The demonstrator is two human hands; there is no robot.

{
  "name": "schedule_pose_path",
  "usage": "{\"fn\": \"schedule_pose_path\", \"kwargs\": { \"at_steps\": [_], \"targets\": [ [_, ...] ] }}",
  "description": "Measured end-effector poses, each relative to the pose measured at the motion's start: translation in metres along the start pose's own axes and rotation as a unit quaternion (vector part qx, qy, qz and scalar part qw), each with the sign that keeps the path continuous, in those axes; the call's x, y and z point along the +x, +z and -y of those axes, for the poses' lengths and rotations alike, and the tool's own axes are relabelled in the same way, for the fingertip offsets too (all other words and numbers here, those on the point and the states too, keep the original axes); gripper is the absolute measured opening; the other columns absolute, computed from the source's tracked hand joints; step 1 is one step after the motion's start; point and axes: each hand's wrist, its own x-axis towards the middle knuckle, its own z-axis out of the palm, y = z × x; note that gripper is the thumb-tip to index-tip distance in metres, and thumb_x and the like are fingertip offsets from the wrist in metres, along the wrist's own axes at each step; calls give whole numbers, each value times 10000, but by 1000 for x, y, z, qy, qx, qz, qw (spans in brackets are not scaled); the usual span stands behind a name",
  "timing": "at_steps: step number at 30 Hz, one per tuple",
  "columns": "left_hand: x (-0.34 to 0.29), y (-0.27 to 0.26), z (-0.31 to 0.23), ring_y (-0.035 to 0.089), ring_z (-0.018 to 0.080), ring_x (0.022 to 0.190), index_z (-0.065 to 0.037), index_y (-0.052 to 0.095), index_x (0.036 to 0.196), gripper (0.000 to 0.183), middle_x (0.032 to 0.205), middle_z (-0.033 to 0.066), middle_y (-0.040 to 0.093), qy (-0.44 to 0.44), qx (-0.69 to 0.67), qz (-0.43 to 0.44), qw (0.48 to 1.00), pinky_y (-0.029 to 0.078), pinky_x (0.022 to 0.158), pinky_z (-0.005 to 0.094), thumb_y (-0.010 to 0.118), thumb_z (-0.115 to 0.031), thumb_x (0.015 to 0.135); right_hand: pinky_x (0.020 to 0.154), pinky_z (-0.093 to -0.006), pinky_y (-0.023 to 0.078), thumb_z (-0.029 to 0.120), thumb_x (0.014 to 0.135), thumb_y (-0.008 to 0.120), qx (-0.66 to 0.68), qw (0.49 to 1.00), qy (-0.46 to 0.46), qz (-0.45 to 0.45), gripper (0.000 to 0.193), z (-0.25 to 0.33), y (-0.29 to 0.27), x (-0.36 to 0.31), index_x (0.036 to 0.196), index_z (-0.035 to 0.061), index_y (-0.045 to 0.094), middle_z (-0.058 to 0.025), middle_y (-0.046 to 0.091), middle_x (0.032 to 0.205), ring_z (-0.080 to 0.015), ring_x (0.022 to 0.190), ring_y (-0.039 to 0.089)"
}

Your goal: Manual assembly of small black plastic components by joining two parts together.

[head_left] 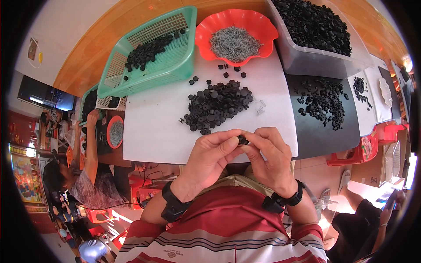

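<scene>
Between the fingertips of both my hands is a small round black plastic part (242,140), held just above the front edge of the white-covered table (153,131). My left hand (215,151) pinches it from one side and my right hand (269,153) from the other. The fingers cover much of it. Straight beyond my hands lies a heap of similar black parts (215,105), with several loose ones scattered behind it. A few metal screws (260,106) rest to the right of the heap.
A green basket (147,81) with black parts stands far left. Beside it is a red scalloped bowl (267,33) of screws. A clear bin (315,63) full of black pieces stands far right, near small black pieces (323,103) on a dark board. Another person (94,175) works at left.
</scene>
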Motion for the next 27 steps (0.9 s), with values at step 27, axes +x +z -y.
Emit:
{"fn": "schedule_pose_path", "kwargs": {
  "at_steps": [27],
  "targets": [
    [4,10,16,699,183,1048,-22,714,1160,178,1166,116,721,31,-18,-11,999,590,955,347,657,-62,997,615,-274,528,-14,818,815,62,993,-65,-75,399,-17,5,-9,1198,62,725,-94,662,957,-183,736,652]
  ]
}}
